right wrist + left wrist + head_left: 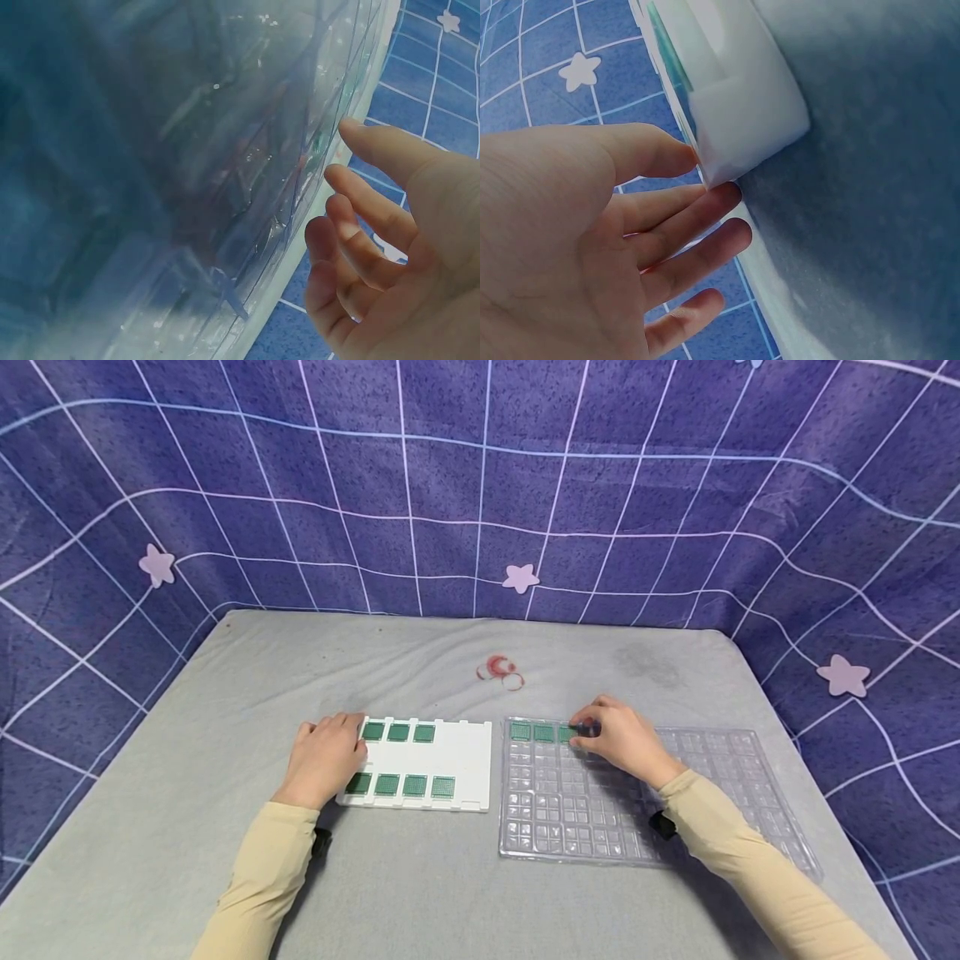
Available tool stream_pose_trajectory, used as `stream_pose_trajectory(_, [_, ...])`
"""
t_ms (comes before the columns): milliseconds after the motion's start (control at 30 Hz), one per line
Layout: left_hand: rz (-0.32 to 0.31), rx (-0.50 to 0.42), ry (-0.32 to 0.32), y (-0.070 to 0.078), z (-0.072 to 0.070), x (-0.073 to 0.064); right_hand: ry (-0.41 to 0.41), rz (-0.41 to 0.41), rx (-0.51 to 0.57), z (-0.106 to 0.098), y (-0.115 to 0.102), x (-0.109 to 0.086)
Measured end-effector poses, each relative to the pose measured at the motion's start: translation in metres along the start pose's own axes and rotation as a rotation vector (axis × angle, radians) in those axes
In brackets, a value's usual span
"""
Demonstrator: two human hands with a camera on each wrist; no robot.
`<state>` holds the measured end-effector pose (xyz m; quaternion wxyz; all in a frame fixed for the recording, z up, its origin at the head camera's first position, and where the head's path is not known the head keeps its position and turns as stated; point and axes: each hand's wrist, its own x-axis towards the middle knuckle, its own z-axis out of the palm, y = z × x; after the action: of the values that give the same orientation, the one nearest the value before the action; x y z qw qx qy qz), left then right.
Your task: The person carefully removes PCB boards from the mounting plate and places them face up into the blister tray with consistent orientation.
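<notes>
A white tray carries green circuit boards along its two long sides. At its left end, my left hand holds the tray; the left wrist view shows the thumb and a fingertip at a corner of the white tray. To the right lies a clear plastic tray with many small cells. My right hand is over its far row, thumb and index finger at either side of a green circuit board. Two more boards sit left of it. The right fingertips partly hide that board.
A grey cloth covers the table. Red marks show on the cloth behind the trays. A purple grid-patterned curtain with pale stars closes off the back and both sides.
</notes>
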<state>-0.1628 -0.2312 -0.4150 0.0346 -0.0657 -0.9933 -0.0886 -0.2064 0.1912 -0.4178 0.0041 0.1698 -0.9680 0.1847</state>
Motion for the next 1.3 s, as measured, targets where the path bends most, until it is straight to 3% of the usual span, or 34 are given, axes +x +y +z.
stream_pose_trajectory(1300, [0.003,-0.007,-0.011,0.0004,-0.0031,-0.0008,-0.004,0.01,-0.014,0.0002,-0.0057,-0.0007])
